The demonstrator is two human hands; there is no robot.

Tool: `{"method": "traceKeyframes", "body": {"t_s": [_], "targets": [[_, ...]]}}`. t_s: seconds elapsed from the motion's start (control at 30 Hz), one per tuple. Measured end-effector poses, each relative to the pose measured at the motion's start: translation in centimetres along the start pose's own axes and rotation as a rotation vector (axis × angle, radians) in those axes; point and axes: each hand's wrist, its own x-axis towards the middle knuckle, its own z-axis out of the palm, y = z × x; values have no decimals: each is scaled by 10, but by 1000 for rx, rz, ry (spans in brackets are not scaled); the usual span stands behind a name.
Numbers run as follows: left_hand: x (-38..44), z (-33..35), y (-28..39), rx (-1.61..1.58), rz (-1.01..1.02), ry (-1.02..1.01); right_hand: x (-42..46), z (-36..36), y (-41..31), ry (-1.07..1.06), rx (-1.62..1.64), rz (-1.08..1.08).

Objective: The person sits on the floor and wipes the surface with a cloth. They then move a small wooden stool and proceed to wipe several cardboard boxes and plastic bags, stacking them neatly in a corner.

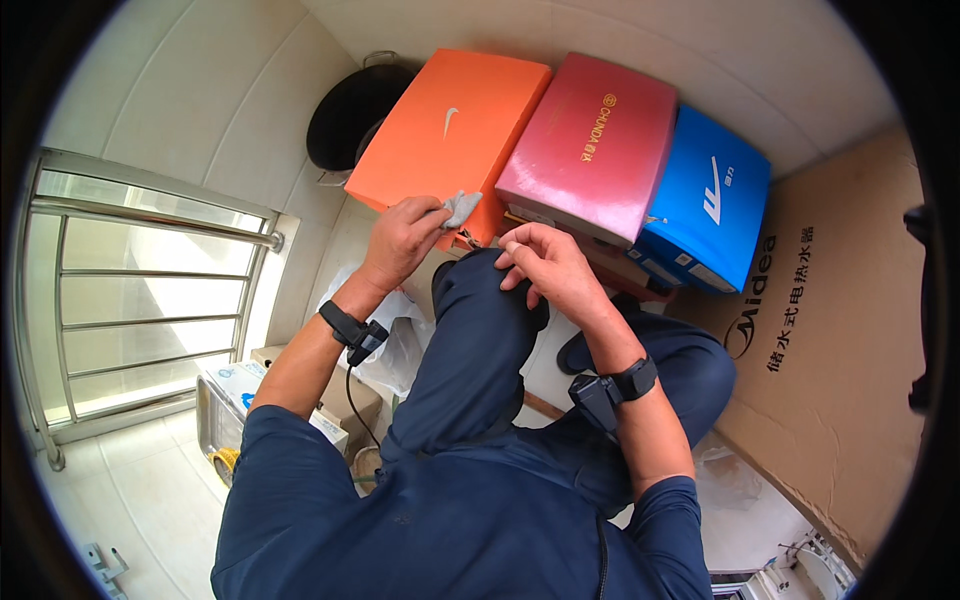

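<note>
My left hand (pixel 405 234) grips a small, crumpled grey cloth (pixel 462 208) between thumb and fingers. It is at the near edge of an orange Nike shoebox (pixel 457 127), and the cloth lies against that box's near corner. Just below the cloth, the box's front corner (pixel 469 238) looks torn. Above my raised knee (pixel 480 300), my right hand (pixel 553 264) has loosely bent fingers, with nothing visible in them. A dark red box (pixel 592 142) stands just beyond that hand. To its right is a blue shoebox (pixel 709 195).
A large brown Midea carton (pixel 832 390) stands along the right. Behind the orange box sits a black wok (pixel 352 112). On the left, metal bars (pixel 157 274) cross a window. A white plastic bag (pixel 397 345) and cartons (pixel 349 412) lie beside my left arm.
</note>
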Motion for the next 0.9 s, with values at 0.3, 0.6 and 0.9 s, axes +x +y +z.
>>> {"method": "traceKeyframes", "body": {"t_s": [0.3,0.6,0.9], "targets": [[11,-15,28,-882,-665,-28,-1,6,-13,26,-52,-82],[23,-28,59,-1475,-805,-5,2,14,-16,58,-16,-128],[31,-46,84,-1539,-807,26,-3,7,-14,60,100,-212]]}}
